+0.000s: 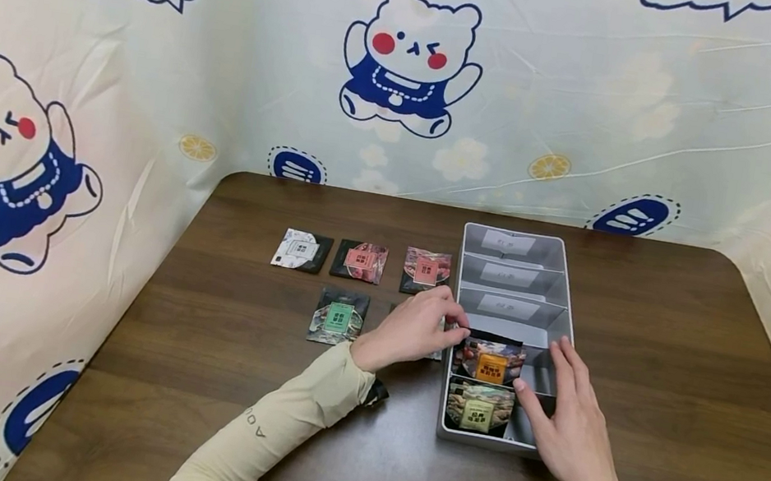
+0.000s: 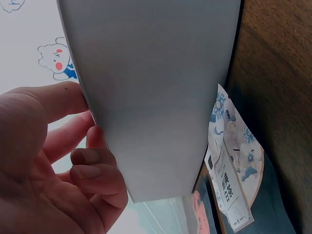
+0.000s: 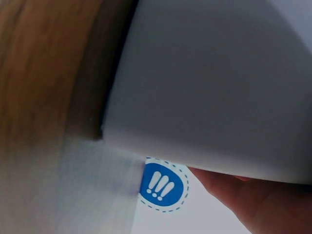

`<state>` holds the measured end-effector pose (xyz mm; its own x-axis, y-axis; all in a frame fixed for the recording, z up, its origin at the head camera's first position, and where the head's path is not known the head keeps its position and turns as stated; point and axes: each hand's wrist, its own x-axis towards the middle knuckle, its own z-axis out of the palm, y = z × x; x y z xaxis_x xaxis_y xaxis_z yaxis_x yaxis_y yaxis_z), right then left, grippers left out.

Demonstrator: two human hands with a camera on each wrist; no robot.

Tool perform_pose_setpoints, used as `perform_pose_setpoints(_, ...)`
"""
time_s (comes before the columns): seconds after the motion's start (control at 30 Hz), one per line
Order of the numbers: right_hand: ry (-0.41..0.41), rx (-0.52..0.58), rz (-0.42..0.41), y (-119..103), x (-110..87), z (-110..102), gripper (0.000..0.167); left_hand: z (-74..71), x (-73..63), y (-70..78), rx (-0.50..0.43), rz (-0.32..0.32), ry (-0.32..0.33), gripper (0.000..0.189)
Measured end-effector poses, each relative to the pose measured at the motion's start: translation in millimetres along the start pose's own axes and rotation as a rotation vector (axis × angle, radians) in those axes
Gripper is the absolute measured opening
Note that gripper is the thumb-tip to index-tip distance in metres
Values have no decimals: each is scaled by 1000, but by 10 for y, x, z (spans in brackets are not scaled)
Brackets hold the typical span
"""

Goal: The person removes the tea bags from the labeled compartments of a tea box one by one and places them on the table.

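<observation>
A grey box [image 1: 566,301] with several compartments stands on the table. An orange-labelled tea sachet [image 1: 492,368] leans in its second compartment from the front, and a yellow-green-labelled tea sachet [image 1: 477,414] lies in the front one. My left hand [image 1: 415,326] reaches over the box's left rim, thumb and forefinger pinching the upper left corner of the orange-labelled sachet. In the left wrist view its other fingers curl beside the rim. My right hand [image 1: 571,422] rests over the right rim with fingers extended, its thumb tip by the orange-labelled sachet's right edge.
Left of the box lie a white-and-black sachet [image 1: 300,250], two red-labelled sachets [image 1: 359,261] [image 1: 426,272] and a green-labelled sachet [image 1: 338,317]. Another sachet [image 1: 435,354] is mostly hidden under the left hand. Paper labels [image 1: 508,243] mark the rear compartments. A printed cloth [image 1: 528,87] hangs behind the table.
</observation>
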<state>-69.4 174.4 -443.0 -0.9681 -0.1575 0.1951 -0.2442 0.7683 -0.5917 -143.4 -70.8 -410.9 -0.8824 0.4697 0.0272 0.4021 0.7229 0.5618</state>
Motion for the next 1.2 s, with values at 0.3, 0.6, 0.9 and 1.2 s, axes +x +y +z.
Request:
perform_pose_setpoints(0.3,-4,-2,9,-7,-1,0,72,30,-4,7,7,-20,7,18)
perform_pose_setpoints(0.6,-7,-2,15,-9,0,0,72,64,12,6,69,-7,7,19)
perform_pose_setpoints(0.9,-2,-3,12,-12,-3,1,72,78,10,-12,66,17,23,19)
perform_pose_setpoints(1.2,-5,1,11,-1,-5,2,72,90,32,-14,-127,-84,21,18)
